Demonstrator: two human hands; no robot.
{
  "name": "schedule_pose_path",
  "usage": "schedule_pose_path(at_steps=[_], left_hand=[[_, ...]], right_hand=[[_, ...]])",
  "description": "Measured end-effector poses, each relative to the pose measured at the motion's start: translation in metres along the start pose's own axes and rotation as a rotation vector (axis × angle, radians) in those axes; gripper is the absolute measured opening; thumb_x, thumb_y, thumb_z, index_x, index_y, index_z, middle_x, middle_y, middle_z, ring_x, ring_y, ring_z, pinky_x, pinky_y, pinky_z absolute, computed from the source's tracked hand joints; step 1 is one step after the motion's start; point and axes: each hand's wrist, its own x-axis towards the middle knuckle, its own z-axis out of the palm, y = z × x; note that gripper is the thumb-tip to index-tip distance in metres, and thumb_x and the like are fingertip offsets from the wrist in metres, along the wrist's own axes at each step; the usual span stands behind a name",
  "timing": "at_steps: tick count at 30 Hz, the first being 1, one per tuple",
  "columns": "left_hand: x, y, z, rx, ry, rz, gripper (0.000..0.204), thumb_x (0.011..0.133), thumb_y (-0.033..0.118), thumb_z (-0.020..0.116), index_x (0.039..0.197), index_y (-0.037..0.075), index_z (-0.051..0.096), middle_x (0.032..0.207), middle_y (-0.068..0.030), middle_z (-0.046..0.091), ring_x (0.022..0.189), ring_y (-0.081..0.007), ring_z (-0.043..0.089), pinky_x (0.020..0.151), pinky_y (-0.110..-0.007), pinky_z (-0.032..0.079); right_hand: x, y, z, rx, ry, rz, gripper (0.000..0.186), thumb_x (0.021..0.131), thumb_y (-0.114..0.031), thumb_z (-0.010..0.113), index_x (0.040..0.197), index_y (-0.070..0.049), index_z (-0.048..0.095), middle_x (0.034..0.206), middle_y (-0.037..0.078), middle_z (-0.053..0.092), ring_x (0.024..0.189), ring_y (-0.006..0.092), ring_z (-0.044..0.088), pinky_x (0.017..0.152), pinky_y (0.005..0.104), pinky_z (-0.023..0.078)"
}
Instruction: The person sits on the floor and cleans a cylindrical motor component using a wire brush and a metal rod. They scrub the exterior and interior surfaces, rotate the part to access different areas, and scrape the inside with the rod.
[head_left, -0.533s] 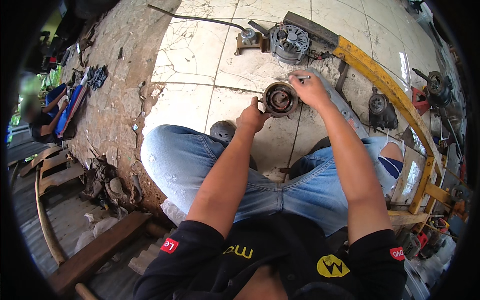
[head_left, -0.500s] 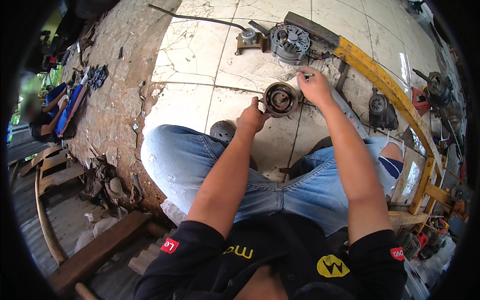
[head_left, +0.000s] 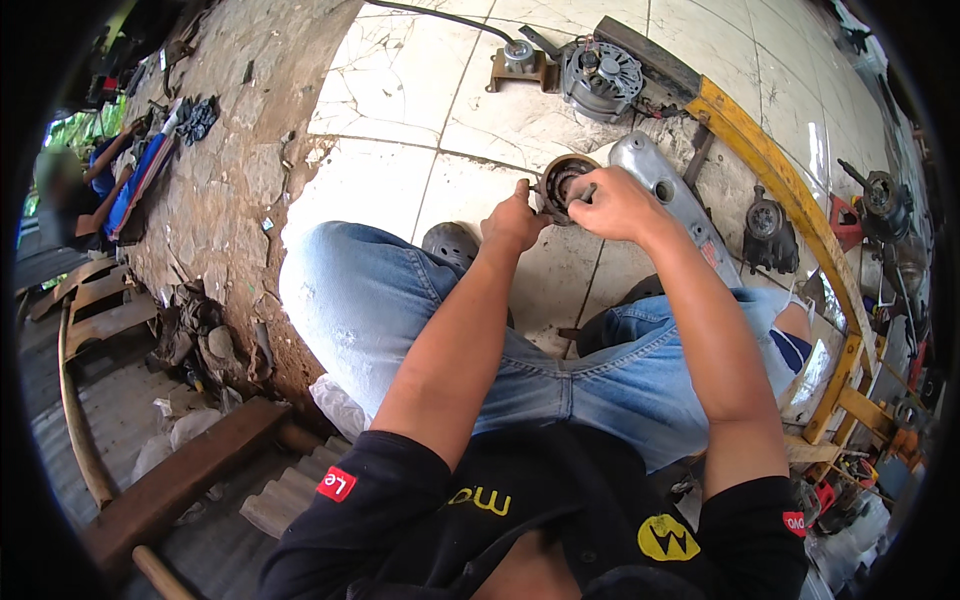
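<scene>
A round, cup-shaped metal housing [head_left: 559, 172] with reddish-brown rings inside stands open side up on the tiled floor, in front of my legs. My left hand [head_left: 514, 220] is closed on its left edge, thumb and fingers at the rim. Over its right side is my right hand [head_left: 622, 208], closed round a short, thin dark tool [head_left: 588, 193], whose exact kind I cannot make out. That hand hides part of the housing's inside. A long grey metal cover [head_left: 640, 158] with round holes lies just right of the right hand.
Beyond the housing sit an alternator [head_left: 601, 80] and a brass-coloured bracket [head_left: 519, 75] with a dark rod. A yellow metal beam [head_left: 745, 118] curves down the right, with a dark motor part [head_left: 765, 222] inside it. At far left another person handles something blue [head_left: 137, 190].
My right hand has moved down and left from beyond the housing's right side to over its opening, with the thin tool. The grey cover shows more. My left hand keeps its hold.
</scene>
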Motion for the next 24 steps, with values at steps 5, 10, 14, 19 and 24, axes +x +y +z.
schedule_pose_path(at_steps=[5, 10, 14, 19, 24], left_hand=[[0.006, 0.002, 0.004, 0.001, 0.009, 0.031, 0.086, 0.083, 0.040, 0.074, 0.152, 0.014, 0.030, 0.118, -0.0095, 0.069, 0.115, -0.0278, 0.063, 0.094, -0.041, 0.049], [0.000, -0.003, -0.001, 0.011, 0.011, -0.007, 0.084, 0.084, 0.042, 0.074, 0.151, 0.016, 0.031, 0.117, -0.0088, 0.070, 0.115, -0.0275, 0.063, 0.094, -0.042, 0.048], [0.004, 0.004, 0.003, 0.018, 0.017, 0.009, 0.085, 0.084, 0.042, 0.074, 0.151, 0.017, 0.030, 0.118, -0.0093, 0.069, 0.115, -0.0274, 0.063, 0.094, -0.042, 0.048], [0.006, 0.009, 0.003, 0.029, -0.016, 0.010, 0.087, 0.083, 0.042, 0.074, 0.153, 0.016, 0.029, 0.120, -0.0099, 0.068, 0.116, -0.0273, 0.062, 0.095, -0.042, 0.048], [-0.001, 0.009, -0.003, 0.049, 0.012, 0.000, 0.087, 0.084, 0.042, 0.074, 0.153, 0.015, 0.029, 0.120, -0.0114, 0.068, 0.116, -0.0284, 0.062, 0.096, -0.042, 0.048]], right_hand=[[0.014, 0.034, 0.026, 0.260, 0.311, -0.288, 0.026, 0.084, -0.020, 0.064, 0.103, -0.004, 0.073, 0.099, 0.020, 0.071, 0.089, 0.0378, 0.068, 0.083, 0.0412, 0.053], [0.005, 0.013, 0.014, 0.082, 0.123, -0.117, 0.029, 0.085, -0.021, 0.064, 0.107, -0.004, 0.072, 0.100, 0.021, 0.070, 0.092, 0.0375, 0.068, 0.085, 0.0407, 0.053], [0.011, 0.037, 0.024, 0.264, 0.328, -0.216, 0.026, 0.086, -0.018, 0.066, 0.107, -0.003, 0.072, 0.099, 0.021, 0.071, 0.093, 0.0350, 0.070, 0.085, 0.0382, 0.053], [0.007, 0.051, 0.028, 0.087, 0.226, -0.210, 0.026, 0.085, -0.023, 0.064, 0.104, -0.007, 0.074, 0.096, 0.023, 0.070, 0.086, 0.0389, 0.069, 0.082, 0.0416, 0.055], [-0.002, 0.043, 0.013, 0.236, 0.228, -0.099, 0.028, 0.082, -0.025, 0.066, 0.103, -0.008, 0.074, 0.093, 0.023, 0.071, 0.083, 0.0366, 0.070, 0.080, 0.0389, 0.054]])
